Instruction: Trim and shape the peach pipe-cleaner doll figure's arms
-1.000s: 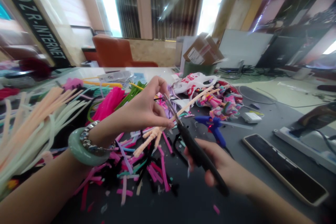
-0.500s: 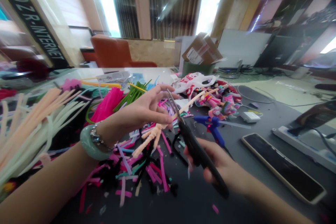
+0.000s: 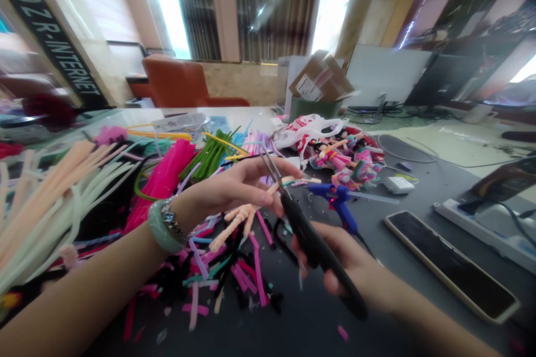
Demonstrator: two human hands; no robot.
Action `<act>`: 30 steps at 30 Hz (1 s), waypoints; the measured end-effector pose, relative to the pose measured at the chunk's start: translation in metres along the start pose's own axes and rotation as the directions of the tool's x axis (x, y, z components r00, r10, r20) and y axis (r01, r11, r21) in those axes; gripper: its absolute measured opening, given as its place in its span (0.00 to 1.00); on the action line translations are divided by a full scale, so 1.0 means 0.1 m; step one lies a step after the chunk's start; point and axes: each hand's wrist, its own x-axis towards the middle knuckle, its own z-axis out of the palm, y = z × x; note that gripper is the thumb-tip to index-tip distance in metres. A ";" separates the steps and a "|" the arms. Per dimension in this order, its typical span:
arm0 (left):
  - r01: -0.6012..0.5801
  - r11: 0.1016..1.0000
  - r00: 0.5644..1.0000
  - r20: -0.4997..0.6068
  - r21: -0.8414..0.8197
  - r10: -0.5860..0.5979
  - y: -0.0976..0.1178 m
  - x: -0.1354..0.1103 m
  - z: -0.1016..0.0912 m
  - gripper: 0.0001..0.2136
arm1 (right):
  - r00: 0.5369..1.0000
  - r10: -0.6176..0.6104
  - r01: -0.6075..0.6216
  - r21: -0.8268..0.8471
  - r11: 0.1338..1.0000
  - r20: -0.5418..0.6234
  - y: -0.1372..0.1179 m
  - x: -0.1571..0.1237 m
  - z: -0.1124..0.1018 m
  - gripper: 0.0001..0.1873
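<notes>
My left hand (image 3: 240, 187), with a green bangle at the wrist, pinches a peach pipe-cleaner figure (image 3: 234, 220) whose twisted fingers hang down below the hand. My right hand (image 3: 341, 259) grips black-handled scissors (image 3: 305, 234). Their thin blades (image 3: 272, 170) point up and are slightly parted right beside my left fingertips, at the peach stem. Below both hands lie several cut pipe-cleaner scraps (image 3: 226, 273) in pink, black and teal on the dark table.
Bundles of peach and white pipe cleaners (image 3: 50, 201), a pink bundle (image 3: 165, 178) and a green bundle (image 3: 209, 156) lie at left. A blue glue gun (image 3: 339, 203), finished colourful figures (image 3: 347, 159), a phone (image 3: 450, 265) and a power strip (image 3: 486, 234) sit at right.
My left hand has turned flatter and moved right. The long peach stem that reached up to the right is gone from above the blades; only a short stub shows.
</notes>
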 end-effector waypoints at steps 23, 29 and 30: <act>0.007 0.947 0.988 -0.148 0.320 0.043 -0.16 0.05 -0.25 0.07 | 0.999 -0.038 0.039 0.022 0.999 -0.021 0.02 -0.05 0.02 0.29; -0.004 0.904 0.971 -0.213 0.427 0.105 -0.14 0.08 -0.19 0.08 | 0.998 0.022 -0.020 0.043 0.999 -0.053 0.02 -0.01 0.07 0.35; -0.017 0.888 0.968 -0.216 0.459 0.130 -0.13 0.09 -0.17 0.07 | 0.998 0.014 -0.012 0.034 0.999 -0.059 0.02 -0.01 0.06 0.38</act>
